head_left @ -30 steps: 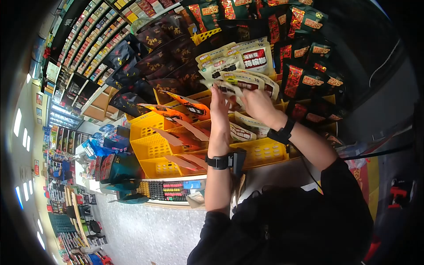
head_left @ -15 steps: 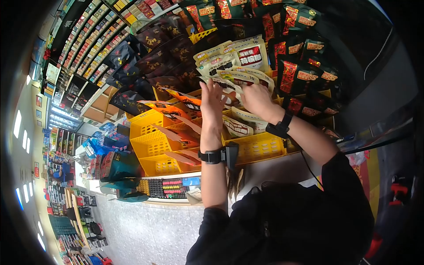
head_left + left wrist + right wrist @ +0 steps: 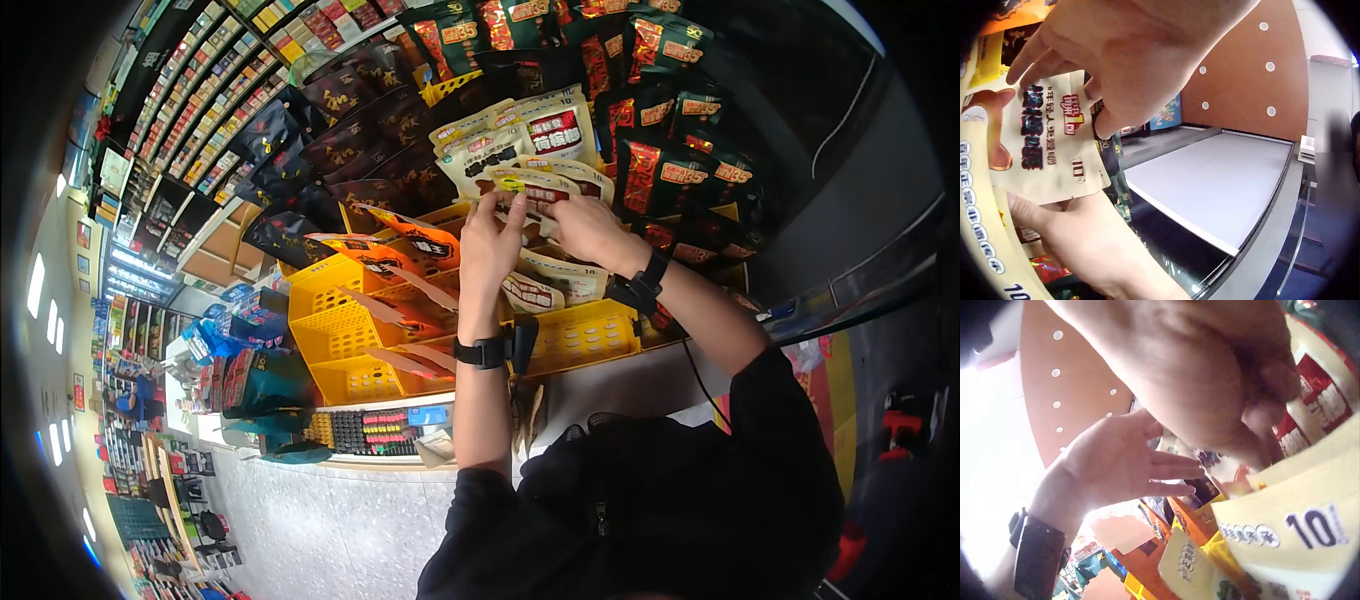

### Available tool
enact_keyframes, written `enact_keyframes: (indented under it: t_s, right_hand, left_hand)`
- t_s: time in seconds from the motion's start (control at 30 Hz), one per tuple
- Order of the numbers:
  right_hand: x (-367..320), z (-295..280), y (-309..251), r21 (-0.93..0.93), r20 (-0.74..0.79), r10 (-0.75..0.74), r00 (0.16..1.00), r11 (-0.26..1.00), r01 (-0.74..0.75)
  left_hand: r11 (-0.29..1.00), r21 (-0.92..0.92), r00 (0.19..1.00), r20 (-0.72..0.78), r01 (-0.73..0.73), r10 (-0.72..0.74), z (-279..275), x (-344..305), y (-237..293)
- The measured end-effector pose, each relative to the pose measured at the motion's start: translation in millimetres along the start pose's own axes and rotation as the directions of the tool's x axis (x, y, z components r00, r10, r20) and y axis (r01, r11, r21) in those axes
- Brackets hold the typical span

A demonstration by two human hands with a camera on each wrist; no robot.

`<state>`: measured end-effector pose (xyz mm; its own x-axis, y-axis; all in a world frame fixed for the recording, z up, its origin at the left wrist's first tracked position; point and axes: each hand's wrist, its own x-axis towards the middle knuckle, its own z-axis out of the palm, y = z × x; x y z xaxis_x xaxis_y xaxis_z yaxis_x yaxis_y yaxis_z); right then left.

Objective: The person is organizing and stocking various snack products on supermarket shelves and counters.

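A cream snack packet point(image 3: 1054, 140) with dark lettering and a "10" mark lies between both hands. My left hand point(image 3: 490, 250) reaches over its upper part; in the left wrist view the fingers rest on the printed face, with the thumb at the side edge. My right hand point(image 3: 597, 238) has curled fingers and grips the packet low down, its fingertips hidden behind it. More cream packets point(image 3: 560, 135) stand upright behind the hands, and others point(image 3: 535, 290) stand in front, below the wrists.
A yellow divided rack point(image 3: 345, 330) holds the packets, with orange packets point(image 3: 380, 255) left of the hands. Dark brown bags point(image 3: 370, 130) stand behind left, dark green bags point(image 3: 665, 175) to the right. Small boxed goods point(image 3: 385, 430) lie under the rack's front edge.
The left hand lifts off and spreads beside the packets, then comes back in with bent fingers onto the cream packet. The right hand stays at the packets throughout. The view shifts slightly.
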<state>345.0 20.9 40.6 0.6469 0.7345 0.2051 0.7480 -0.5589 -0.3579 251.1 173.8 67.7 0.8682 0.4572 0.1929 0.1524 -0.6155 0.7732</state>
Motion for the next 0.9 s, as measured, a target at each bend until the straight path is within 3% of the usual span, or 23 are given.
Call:
enact_keyframes:
  t_s: [0.07,0.1,0.17,0.2,0.23,0.33,0.43,0.47,0.57,0.6,0.63,0.7,0.73,0.77,0.83,0.9]
  right_hand:
    - [1,-12,1,0.044,0.146,0.014,0.989,0.999,-0.021]
    - [-1,-27,-3,0.043,0.147,0.008,0.989,0.999,-0.014]
    - [-7,-55,-13,0.268,-0.171,0.101,0.98,0.962,-0.053]
    - [-4,-53,-11,0.235,-0.363,0.049,0.93,0.971,0.04]
    - [-6,-52,-10,0.24,-0.362,0.055,0.931,0.97,0.036]
    - [-18,-68,-20,0.428,-0.422,0.122,0.898,0.901,0.078]
    - [-51,-86,-36,0.556,-0.364,0.208,0.908,0.83,0.033]
    - [-61,-80,-33,0.587,-0.403,0.191,0.895,0.804,0.093]
    - [-105,-76,-39,0.678,-0.317,0.152,0.936,0.726,0.112]
    - [-120,-74,-44,0.746,-0.193,0.15,0.97,0.664,0.046]
    - [-134,-74,-46,0.767,-0.057,0.111,0.992,0.641,-0.028]
    - [-152,-52,-43,0.815,0.14,-0.048,0.989,0.573,-0.087]
    - [-155,-37,-41,0.805,0.189,-0.145,0.971,0.589,-0.069]
    - [-157,-26,-41,0.73,0.273,-0.204,0.94,0.681,-0.064]
    - [-160,-9,-49,0.61,0.453,-0.235,0.86,0.785,-0.107]
    - [-161,10,-59,0.598,0.476,-0.248,0.844,0.795,-0.103]
  left_hand:
    - [0.997,0.078,1.0,-0.003,-0.022,0.022,6,2,-8]
    - [0.987,0.159,1.0,-0.006,-0.03,0.031,7,2,-13]
    - [0.991,0.135,0.999,-0.022,-0.021,0.024,7,5,-17]
    - [0.994,0.106,0.999,-0.022,0.032,-0.029,3,3,-9]
    - [0.994,0.077,0.997,-0.017,0.082,-0.081,0,2,-1]
    - [0.995,0.083,0.994,-0.098,0.052,-0.044,-5,-8,16]
    - [0.995,0.026,0.991,-0.09,0.099,-0.096,-18,-21,26]
    - [0.999,-0.015,0.993,-0.117,0.033,-0.035,-21,-30,24]
    - [0.987,-0.065,0.964,-0.235,-0.147,0.128,-31,-76,24]
    - [0.993,-0.112,0.981,-0.192,-0.037,0.015,-40,-102,39]
    - [0.991,-0.121,0.981,-0.191,-0.059,0.035,-45,-124,34]
    - [0.981,-0.158,0.986,-0.1,0.114,-0.131,-56,-169,28]
    - [0.965,-0.17,0.973,-0.088,0.197,-0.214,-60,-186,27]
    - [0.943,-0.186,0.953,-0.07,0.277,-0.294,-61,-203,26]
    - [0.936,-0.225,0.948,-0.108,0.27,-0.3,-54,-230,8]
    - [0.874,-0.263,0.886,-0.117,0.408,-0.449,-52,-253,-2]
